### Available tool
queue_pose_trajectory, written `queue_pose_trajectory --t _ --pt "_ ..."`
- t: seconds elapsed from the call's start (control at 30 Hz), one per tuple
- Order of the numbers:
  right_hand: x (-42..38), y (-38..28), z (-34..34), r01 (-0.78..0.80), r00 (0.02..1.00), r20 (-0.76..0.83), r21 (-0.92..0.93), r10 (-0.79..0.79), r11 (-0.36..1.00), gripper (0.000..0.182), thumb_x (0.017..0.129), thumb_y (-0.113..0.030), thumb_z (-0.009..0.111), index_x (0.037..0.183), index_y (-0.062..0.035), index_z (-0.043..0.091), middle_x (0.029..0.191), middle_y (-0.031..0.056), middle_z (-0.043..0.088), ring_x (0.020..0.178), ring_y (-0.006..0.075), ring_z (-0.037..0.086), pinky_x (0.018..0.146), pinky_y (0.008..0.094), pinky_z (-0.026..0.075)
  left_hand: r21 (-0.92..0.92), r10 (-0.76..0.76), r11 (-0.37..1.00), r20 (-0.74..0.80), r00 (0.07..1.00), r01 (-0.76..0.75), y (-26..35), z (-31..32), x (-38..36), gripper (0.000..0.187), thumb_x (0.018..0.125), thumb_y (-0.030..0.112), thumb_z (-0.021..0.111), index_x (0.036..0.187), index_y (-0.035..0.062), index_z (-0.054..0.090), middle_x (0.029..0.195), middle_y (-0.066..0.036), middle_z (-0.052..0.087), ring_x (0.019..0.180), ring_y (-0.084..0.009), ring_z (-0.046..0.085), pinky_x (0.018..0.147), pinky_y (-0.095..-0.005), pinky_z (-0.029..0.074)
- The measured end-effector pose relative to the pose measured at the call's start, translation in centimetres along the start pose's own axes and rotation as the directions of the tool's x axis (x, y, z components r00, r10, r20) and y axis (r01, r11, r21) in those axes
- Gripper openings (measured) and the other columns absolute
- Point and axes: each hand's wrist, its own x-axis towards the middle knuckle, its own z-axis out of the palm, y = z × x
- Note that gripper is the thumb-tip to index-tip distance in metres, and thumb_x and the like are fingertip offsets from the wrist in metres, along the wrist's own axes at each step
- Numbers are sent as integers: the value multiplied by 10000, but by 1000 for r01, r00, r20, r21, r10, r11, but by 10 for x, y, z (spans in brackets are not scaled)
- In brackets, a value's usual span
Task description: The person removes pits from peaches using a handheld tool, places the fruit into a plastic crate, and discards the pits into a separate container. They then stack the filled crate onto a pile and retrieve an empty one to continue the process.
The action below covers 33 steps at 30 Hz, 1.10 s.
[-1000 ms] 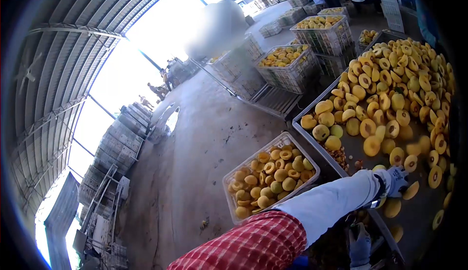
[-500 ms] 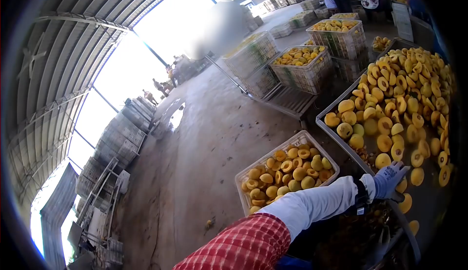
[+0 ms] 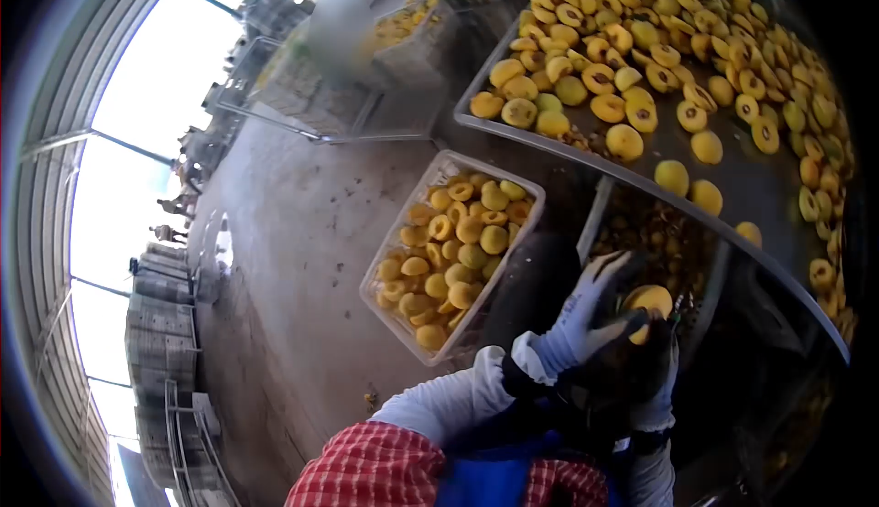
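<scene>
My left hand, in a pale glove with dark fingertips, is beside a yellow halved fruit, its fingers spread and its thumb near the fruit. My right hand, in a dark glove, is under and against that fruit; its fingers are largely lost in shadow. Below the hands' far side lies a bin of dark fruit scraps. The metal table ahead carries a large heap of halved yellow fruit.
A white crate of fruit halves stands on the floor at my left. Beyond it are a metal cart and more fruit crates. Stacked crates line the far left, with people in the distance.
The view has turned down and to the right. My left hand has moved from the table edge back toward my body, and my right hand and a fruit half have come into view.
</scene>
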Motion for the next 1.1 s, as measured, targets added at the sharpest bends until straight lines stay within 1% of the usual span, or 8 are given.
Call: queue_pose_trajectory --t 0.13,0.2,0.23,0.33,0.5,0.6,0.97,1.1 --pt "3 45 -21 74 997 -1 67 -74 995 260 917 -134 581 1147 -25 529 979 -6 560 888 65 510 771 202 412 -691 -432 663 -41 901 287 -16 39 -23 386 943 144 511 1268 -41 418 1253 -157 479 1102 -221 518 955 -322 421" --pt "-2 36 -12 133 991 3 -155 -134 979 194 930 -137 553 1076 -10 535 940 33 561 794 97 530 717 212 431 -71 -215 976 -136 967 207 -28 28 -24 325 963 160 480 1230 -22 444 1178 -124 528 1002 -187 550 896 -309 457" --pt "0 40 -15 236 970 16 -270 -241 933 172 935 -132 540 1052 -7 536 905 45 562 762 106 536 693 218 435 -644 -574 659 -97 813 389 -26 29 -24 345 975 214 460 1240 -6 445 1115 -113 551 984 -191 554 884 -312 460" --pt "-2 36 -14 494 848 229 -667 -478 557 132 935 -129 499 932 2 514 691 118 538 627 254 580 549 343 432 -527 -497 769 -134 858 363 -31 32 -25 378 975 258 459 1244 -6 440 1124 -120 544 999 -192 548 877 -315 461" --pt "1 33 -8 327 928 125 -728 -352 603 161 930 -175 502 926 -14 498 724 204 540 655 401 561 563 406 432 -501 -472 804 -212 856 320 -24 47 -17 382 967 240 477 1248 -14 430 1144 -119 540 1015 -178 541 896 -300 447" --pt "3 37 -18 298 947 163 -770 -278 565 301 948 -155 475 1175 44 469 829 134 595 714 226 574 653 324 465 -451 -474 828 -243 846 334 -28 53 -16 371 963 220 479 1246 -16 431 1139 -121 541 1010 -175 542 897 -292 443" --pt "11 47 -33 369 916 142 -664 -375 651 251 940 -185 496 1040 41 537 824 182 612 724 298 614 635 357 464 -331 -431 860 -60 900 389 -47 49 -21 313 961 136 466 1225 -29 437 1137 -122 538 1000 -158 544 882 -277 441" --pt "12 43 -26 294 951 119 -628 -284 721 228 939 -155 492 1029 50 534 774 168 606 682 253 608 611 331 456 -696 -669 418 198 716 583 -41 25 0 285 951 219 524 1120 -10 537 1030 -74 581 942 -142 571 828 -286 476"
